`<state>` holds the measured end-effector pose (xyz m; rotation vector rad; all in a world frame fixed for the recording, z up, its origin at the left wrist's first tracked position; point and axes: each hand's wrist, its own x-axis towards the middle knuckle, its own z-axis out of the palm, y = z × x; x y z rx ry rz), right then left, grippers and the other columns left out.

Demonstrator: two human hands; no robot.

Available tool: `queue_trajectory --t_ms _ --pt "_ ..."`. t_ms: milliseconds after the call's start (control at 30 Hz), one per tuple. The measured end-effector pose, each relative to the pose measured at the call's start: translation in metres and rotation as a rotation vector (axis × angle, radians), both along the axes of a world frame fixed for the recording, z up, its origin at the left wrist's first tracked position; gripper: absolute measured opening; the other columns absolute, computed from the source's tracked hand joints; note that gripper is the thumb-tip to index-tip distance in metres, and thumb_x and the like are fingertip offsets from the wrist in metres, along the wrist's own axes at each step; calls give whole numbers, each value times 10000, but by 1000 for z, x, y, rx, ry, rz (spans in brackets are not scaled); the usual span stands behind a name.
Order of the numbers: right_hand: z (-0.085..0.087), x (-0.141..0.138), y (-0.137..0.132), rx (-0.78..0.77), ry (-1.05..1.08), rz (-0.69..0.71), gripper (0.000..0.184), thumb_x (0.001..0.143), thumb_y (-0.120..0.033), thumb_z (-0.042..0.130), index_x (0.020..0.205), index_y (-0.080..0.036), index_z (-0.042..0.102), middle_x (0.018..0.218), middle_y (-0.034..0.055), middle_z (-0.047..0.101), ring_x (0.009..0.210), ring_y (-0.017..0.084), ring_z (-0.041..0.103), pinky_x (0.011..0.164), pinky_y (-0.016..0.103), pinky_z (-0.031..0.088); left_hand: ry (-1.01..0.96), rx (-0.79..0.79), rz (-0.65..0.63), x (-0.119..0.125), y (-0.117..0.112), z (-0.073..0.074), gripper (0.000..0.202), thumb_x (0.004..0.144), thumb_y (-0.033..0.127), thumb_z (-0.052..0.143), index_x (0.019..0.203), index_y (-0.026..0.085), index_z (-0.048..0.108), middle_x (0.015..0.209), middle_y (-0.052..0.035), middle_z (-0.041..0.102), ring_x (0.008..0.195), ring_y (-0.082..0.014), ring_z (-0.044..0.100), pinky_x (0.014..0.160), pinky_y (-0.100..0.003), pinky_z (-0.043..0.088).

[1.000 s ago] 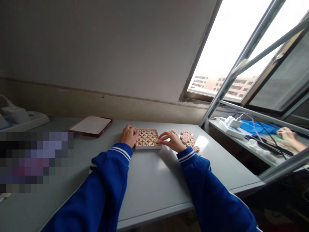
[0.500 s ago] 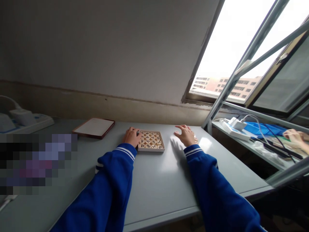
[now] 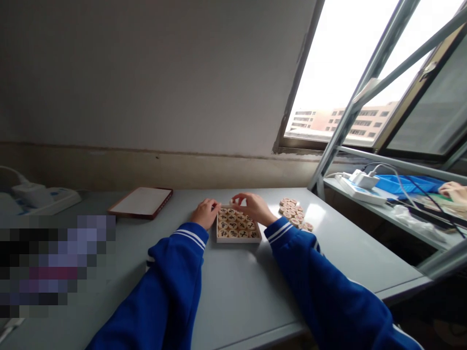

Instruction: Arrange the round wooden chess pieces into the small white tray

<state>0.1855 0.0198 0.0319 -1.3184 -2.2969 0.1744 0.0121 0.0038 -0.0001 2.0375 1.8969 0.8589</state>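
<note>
Half-closed right hand [image 3: 252,206] over a shallow tray [image 3: 239,241] of round wooden chess pieces [image 3: 233,224]; curled left hand [image 3: 205,214] at its edge.

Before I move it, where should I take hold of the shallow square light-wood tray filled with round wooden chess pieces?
Probably grip the tray by its left and right rims, coming in from both sides. It is low and square, and the round pieces fill its top, so only the rims are free. Keep it level.
</note>
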Motion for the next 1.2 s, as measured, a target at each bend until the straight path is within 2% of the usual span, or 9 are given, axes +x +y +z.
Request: queue_trajectory --t_ms 100,200,267,367,467,700,800,1000,1200 --pt "-3 -19 -12 -28 28 42 327 726 -373 575 1036 -272 549 825 -38 631 761 128 548 686 254 336 1 -13 -15 0 1 -2 292 850 318 324 869 172 577 965 -69 583 957 -190 526 836 -291 398" --pt "1 -4 -9 -56 87 -28 334 725 -330 571 1053 -275 538 857 -40 629 771 126 546 677 246 349 11 -24 -27 -1 0 -4 278 836 323 356 911 166 573 991 -72 572 947 -190 529 835 -289 398" --pt "6 21 0 -25 40 -154 272 746 -304 542 1014 -266 565 891 -22 623 824 143 537 703 260 354 9 -33 -39 -1 -1 -4 294 823 343 382 971 163 560 1010 -74 562 924 -188 533 828 -290 401" --pt "7 63 14 68 -213 -489 251 742 -235 524 979 -202 598 1007 66 580 980 226 477 791 347 325 10 -43 -46 0 -2 -3 319 808 365 405 1028 179 543 1011 -67 557 893 -183 538 809 -286 408" --pt "0 91 22 -37 -350 -695 221 738 -207 508 909 -142 631 1036 139 540 990 271 463 764 369 334 36 -34 -33 2 -2 -2 287 801 380 408 956 199 569 970 -53 570 886 -185 543 788 -282 414" --pt "-2 98 27 -108 -295 -622 265 724 -203 518 967 -241 616 992 30 578 910 152 523 718 239 355 27 -17 5 3 0 -4 319 845 340 305 915 189 577 995 -65 575 948 -189 533 820 -290 402" --pt "-2 98 29 -113 -290 -623 327 711 -205 531 1032 -235 586 1017 29 584 957 165 506 741 252 348 14 -40 14 2 -1 -4 303 844 320 315 923 195 579 998 -58 576 953 -183 530 826 -282 399" --pt "-6 103 32 -99 -318 -651 178 695 -210 547 823 -227 671 908 72 616 925 223 509 758 324 321 10 -50 21 3 -3 0 258 809 351 405 896 192 588 969 -54 584 898 -177 544 794 -266 411" --pt "-6 105 31 -68 -294 -672 176 676 -252 585 829 -228 670 994 101 571 1003 265 452 780 381 312 -5 -55 26 3 -3 0 244 799 356 426 879 187 582 964 -57 583 866 -175 548 773 -271 418"
